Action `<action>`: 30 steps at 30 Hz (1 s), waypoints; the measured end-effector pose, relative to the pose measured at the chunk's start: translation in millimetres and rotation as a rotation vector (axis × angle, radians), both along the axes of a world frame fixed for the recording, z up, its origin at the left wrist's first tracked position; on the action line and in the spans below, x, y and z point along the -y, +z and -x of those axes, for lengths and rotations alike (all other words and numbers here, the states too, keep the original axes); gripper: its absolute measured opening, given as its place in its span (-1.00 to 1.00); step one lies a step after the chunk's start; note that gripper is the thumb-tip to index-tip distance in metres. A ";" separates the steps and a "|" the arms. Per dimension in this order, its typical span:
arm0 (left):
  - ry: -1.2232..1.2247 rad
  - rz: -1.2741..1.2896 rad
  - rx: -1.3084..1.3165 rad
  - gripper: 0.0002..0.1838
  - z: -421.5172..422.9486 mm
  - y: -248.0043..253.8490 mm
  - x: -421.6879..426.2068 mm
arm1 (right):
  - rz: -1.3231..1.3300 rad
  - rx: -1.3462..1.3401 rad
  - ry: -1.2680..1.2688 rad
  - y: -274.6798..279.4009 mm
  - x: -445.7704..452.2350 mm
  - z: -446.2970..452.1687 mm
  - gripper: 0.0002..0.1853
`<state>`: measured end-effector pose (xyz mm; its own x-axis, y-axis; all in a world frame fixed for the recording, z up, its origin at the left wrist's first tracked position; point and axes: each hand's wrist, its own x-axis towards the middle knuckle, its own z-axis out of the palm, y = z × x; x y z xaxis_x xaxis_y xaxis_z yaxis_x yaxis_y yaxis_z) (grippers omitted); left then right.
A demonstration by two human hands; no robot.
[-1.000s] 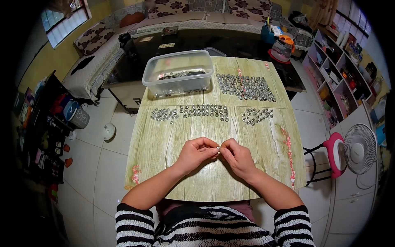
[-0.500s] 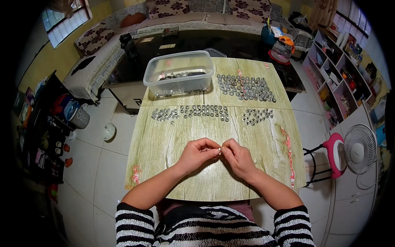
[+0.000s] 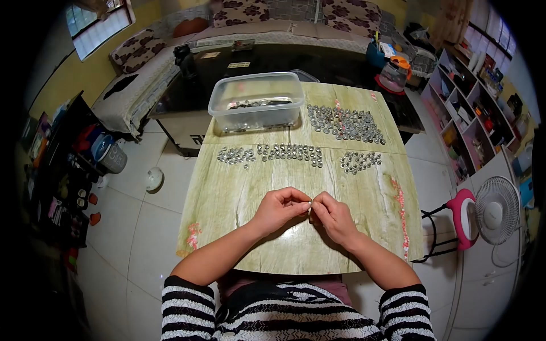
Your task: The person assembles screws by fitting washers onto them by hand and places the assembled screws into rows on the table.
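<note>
Over the near half of the table, my left hand [image 3: 282, 209] and my right hand [image 3: 334, 220] meet fingertip to fingertip. Both are closed in a pinch around a tiny pale, shiny piece [image 3: 310, 204], too small to name and mostly covered by the fingers. Beyond the hands lie small silvery metal pieces: a loose cluster [image 3: 235, 156] on the left, upright rows [image 3: 289, 152] in the middle and a smaller group [image 3: 360, 162] on the right. A larger block of similar pieces [image 3: 346, 123] stands farther back.
A clear plastic tub [image 3: 256, 119] with metal parts inside sits at the back left of the wood-patterned table [image 3: 227, 199]. Behind it is a dark glossy table [image 3: 239, 57] with a jug [image 3: 393, 75]. A white fan [image 3: 496, 207] and a pink-backed chair [image 3: 463, 219] are on the right.
The view has shifted slightly, so the table and tub appear a little farther right. My hands stay pinched together, with only slight finger movement; the pale piece shows less.
</note>
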<state>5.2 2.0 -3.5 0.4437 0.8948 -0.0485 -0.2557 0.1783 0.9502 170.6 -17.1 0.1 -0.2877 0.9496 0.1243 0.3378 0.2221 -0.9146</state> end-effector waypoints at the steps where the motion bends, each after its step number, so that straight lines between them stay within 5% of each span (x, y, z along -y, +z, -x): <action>1: 0.004 -0.014 -0.004 -0.85 0.0 0.6 -0.2 | -0.002 0.000 0.004 1.3 0.7 1.9 -0.81; 11: -0.023 -0.053 0.019 -0.86 0.0 1.2 0.1 | -0.099 -0.056 -0.075 -6.8 -2.0 1.9 -0.80; 24: -0.044 -0.129 -0.077 -0.86 -1.5 -5.5 -0.5 | 0.129 -0.096 0.009 -1.5 -0.9 -1.5 -0.71; 26: -0.036 -0.123 -0.072 -0.85 -1.4 -4.8 0.3 | -0.114 -0.086 -0.036 -11.6 -4.1 0.3 -0.68; 30: -0.026 -0.163 -0.072 -0.86 -2.1 -3.4 2.1 | 0.048 -0.137 -0.020 -0.7 1.7 1.0 -0.67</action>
<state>7.3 -0.2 -6.8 0.4673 0.8818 0.0640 -0.1829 0.0256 0.9828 169.6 -18.8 -0.7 -0.2524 0.9607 0.1156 0.2126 0.1717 -0.9619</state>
